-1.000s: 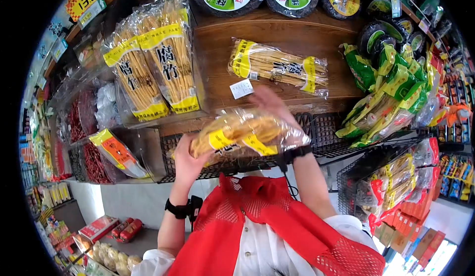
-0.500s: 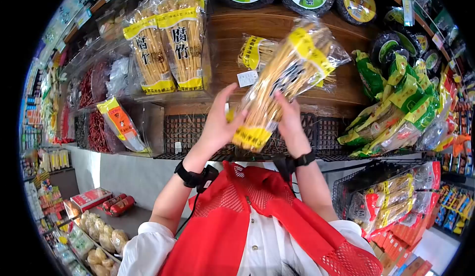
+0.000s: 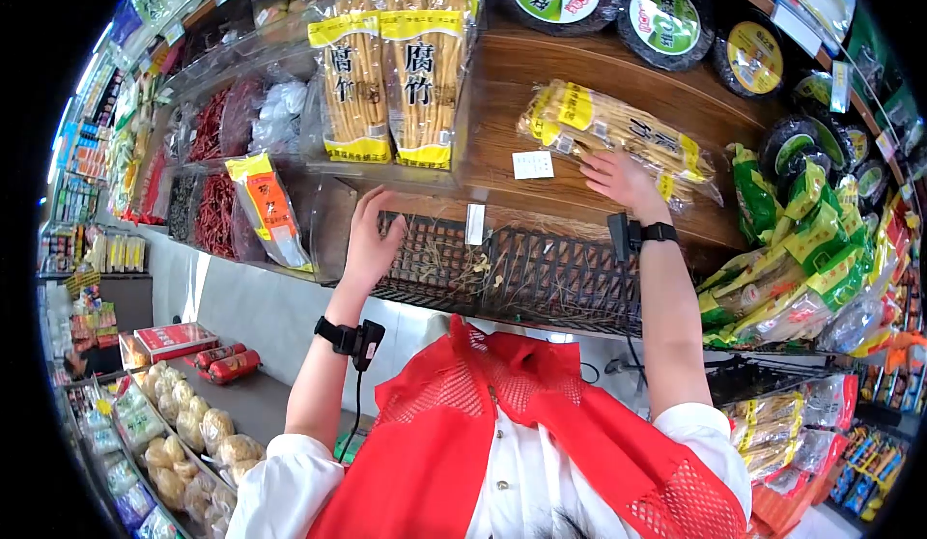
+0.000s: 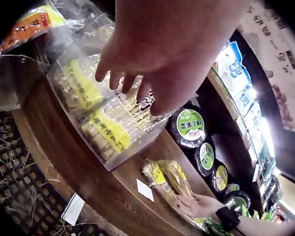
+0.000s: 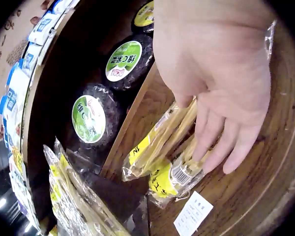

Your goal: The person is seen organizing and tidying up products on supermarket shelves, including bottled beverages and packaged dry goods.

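Two clear bags of dried yellow sticks (image 3: 628, 128) lie side by side on the wooden shelf (image 3: 502, 66). The right hand (image 3: 623, 182) rests at their near edge, its fingers extended over the lower bag; in the right wrist view that hand (image 5: 221, 98) touches the bag (image 5: 179, 169) with loosely bent fingers. The left hand (image 3: 372, 244) hovers, holding nothing, over the left end of the black mesh basket (image 3: 435, 259). In the left wrist view its relaxed fingers hang, the hand (image 4: 157, 54) in front of the upright bags (image 4: 108, 130).
Upright stick bags (image 3: 420, 75) stand in a clear bin at left. Round dark packages (image 3: 666, 22) line the back. Green and yellow bags (image 3: 801, 259) are heaped at right. A white label (image 3: 533, 165) lies on the shelf, another tag (image 3: 474, 224) at the basket's rear edge.
The bag that both hands held now lies on the shelf beside the other one. The left hand has let go and moved left; the right hand remains at the bags.
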The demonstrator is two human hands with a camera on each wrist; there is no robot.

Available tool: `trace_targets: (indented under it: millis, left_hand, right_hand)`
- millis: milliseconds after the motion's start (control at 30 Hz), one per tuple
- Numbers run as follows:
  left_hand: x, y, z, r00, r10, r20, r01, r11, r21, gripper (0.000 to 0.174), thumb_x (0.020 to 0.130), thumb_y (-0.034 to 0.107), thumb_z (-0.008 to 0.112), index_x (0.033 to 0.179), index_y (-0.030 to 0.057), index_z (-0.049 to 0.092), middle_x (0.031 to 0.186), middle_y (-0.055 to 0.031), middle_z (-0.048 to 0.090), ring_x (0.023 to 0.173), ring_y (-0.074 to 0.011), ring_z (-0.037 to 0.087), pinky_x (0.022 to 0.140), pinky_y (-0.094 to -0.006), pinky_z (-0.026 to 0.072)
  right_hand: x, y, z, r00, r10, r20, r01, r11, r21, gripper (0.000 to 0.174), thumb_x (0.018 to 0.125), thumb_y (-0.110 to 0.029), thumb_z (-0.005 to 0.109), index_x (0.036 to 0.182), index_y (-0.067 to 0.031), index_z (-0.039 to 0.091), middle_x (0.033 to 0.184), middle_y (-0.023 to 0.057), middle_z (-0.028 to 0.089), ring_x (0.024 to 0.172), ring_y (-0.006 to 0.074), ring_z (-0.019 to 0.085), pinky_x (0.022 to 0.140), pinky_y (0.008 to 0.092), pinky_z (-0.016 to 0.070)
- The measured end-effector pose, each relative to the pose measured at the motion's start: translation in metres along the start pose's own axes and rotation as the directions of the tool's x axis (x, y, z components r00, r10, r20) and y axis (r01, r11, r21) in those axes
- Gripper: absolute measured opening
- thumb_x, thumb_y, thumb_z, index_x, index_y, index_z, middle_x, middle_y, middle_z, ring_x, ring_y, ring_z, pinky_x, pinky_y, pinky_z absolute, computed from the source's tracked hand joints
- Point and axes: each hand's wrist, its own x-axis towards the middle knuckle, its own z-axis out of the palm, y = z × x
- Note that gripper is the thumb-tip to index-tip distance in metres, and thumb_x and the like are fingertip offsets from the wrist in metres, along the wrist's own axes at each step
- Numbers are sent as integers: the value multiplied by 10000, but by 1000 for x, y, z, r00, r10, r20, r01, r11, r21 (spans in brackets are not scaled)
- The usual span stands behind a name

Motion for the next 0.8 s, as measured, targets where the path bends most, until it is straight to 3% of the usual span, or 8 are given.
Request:
trace_targets:
  millis: [67,233,300,367,533,667,733,800]
  left_hand:
    - [4,-6,-5,999,21,-32,-22,1000,-11,364,755,62,589,1099,5,484,1175,-181,458,1100,-336,439,939,-368,347]
    - [41,-52,-19,997,10,-71,-11,1000,-14,430,748,78,605,1136,-8,440,1156,-198,456,1096,-347,429,939,-383,344]
    - [73,-67,-23,996,11,-93,-12,1000,-12,462,746,85,611,1154,-13,417,1149,-203,456,1096,-353,425,937,-389,344]
    - [116,-93,-36,966,171,-194,-156,984,89,521,742,114,621,1181,-30,379,1141,-230,448,1097,-365,421,936,-399,343]
    - [221,-139,-35,954,178,-243,-157,982,103,640,722,180,643,1210,-82,322,1144,-302,426,1090,-381,432,931,-414,348]
    - [266,-151,-29,967,0,-256,-34,992,-125,716,757,218,625,1260,-108,234,1201,-296,426,1081,-319,480,884,-353,393]
    - [291,-155,-30,964,-265,-31,196,782,-592,717,791,243,610,1275,-101,207,1174,-227,479,1027,-253,514,838,-300,420]
    - [301,-155,-34,954,-286,91,269,683,-679,611,807,246,610,1239,-79,326,1080,-144,558,939,-175,539,781,-261,432]
  right_hand:
    - [-7,6,2,991,-119,-60,98,956,-276,485,931,-381,307,1260,-29,364,1205,127,501,1081,241,496,903,385,394]
    - [-30,33,53,993,-117,-9,100,885,-454,453,916,-366,369,1198,-18,442,1132,108,554,1035,213,526,877,347,413]
    - [-36,37,75,987,-159,18,149,872,-467,446,915,-359,380,1192,-17,450,1121,108,559,1023,210,534,867,335,420]
    - [-33,40,105,974,-227,18,210,862,-462,390,925,-302,379,1167,-8,462,1091,126,569,984,205,551,829,306,439]
    - [-43,61,174,905,-425,28,366,741,-564,386,916,-298,412,1182,-26,476,1083,95,582,967,177,558,839,309,438]
    - [-26,94,191,823,-566,51,461,611,-643,323,886,-163,469,1182,-31,466,1131,105,537,969,185,547,819,281,428]
    - [-15,113,199,769,-636,68,460,477,-749,332,861,-115,497,1181,-35,460,1162,130,508,980,206,542,816,283,426]
    - [-5,127,206,729,-678,98,487,412,-770,348,856,-100,490,1198,-56,451,1244,146,431,954,234,552,820,294,428]
